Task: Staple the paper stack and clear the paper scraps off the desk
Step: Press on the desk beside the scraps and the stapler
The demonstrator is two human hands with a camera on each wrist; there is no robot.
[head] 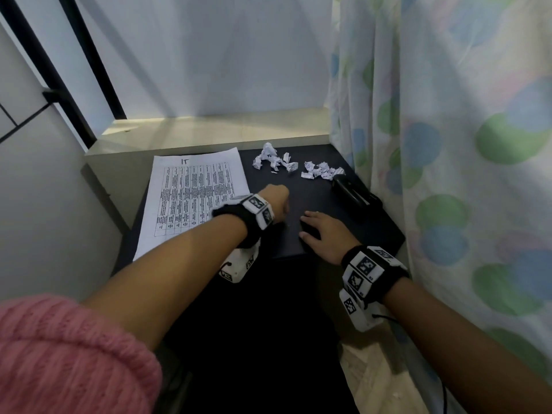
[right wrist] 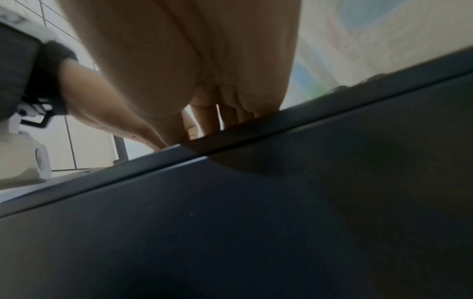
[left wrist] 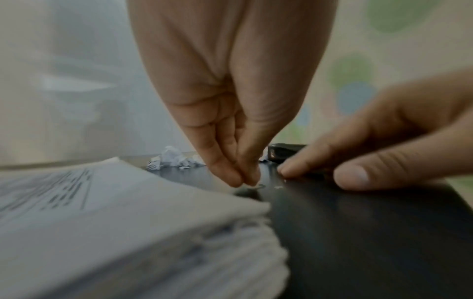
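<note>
- My left hand [left wrist: 230, 121] has its grip pinched, fingertips [left wrist: 236, 178] bunched and pressed down on the dark counter [head: 322, 198] over a tiny pale fleck [left wrist: 256, 185]; whether the fleck is caught between them I cannot tell.
- My right hand [head: 324, 234] lies flat and relaxed on the counter just beside the left, fingers straight, nothing in its grip.
- The paper stack [head: 194, 198] sits on the left part of the counter, printed table facing up, its near corner close behind my left wrist. I see no staple in it from the head view, and the left wrist view shows the sheet edges at the near corner fanned loose, so I judge the stapling is not yet done.
- The black stapler [head: 348, 189] rests untouched at the right side of the counter, near the curtain [head: 448, 144], well apart from the stack.
- Two clusters of crumpled paper scraps [head: 273, 158] lie at the far edge, the right cluster [head: 321, 170] touching the stapler's tip.
- My reading: I am at the very start of the clearing, picking up small bits; the main scraps and the stapling both remain.
</note>
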